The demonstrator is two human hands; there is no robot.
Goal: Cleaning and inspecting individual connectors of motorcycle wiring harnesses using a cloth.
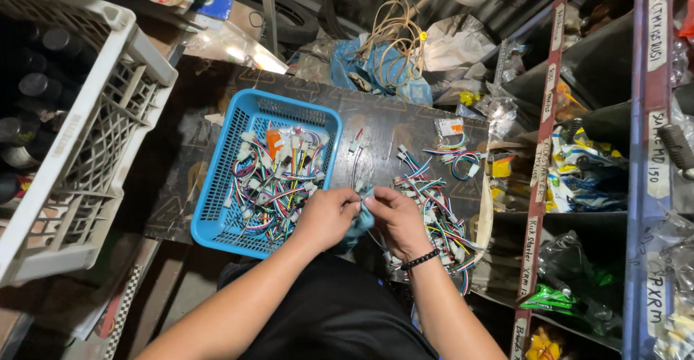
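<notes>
Both hands closed on blue cloth (359, 224) at centre: left hand (327, 217), right hand (395, 217). Blue basket (217, 186) w/ wire connectors at 9 o'clock; loose wire pile (434, 201) at 3 o'clock on dark surface (376, 125).

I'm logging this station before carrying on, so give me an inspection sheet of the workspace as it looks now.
Surface: dark board, largely covered.
Job's things: blue cloth and a thin wire held between both hands; loose pile of coloured wire harnesses beside them.
Clutter: blue basket full of harnesses; small bagged harness; blue plastic bag.
Hands: left hand and right hand both closed on the cloth, touching.
Cables: beige cord coil at the far edge.
Surroundings: white crate of dark bottles at left; labelled shelves of packets at right.
</notes>
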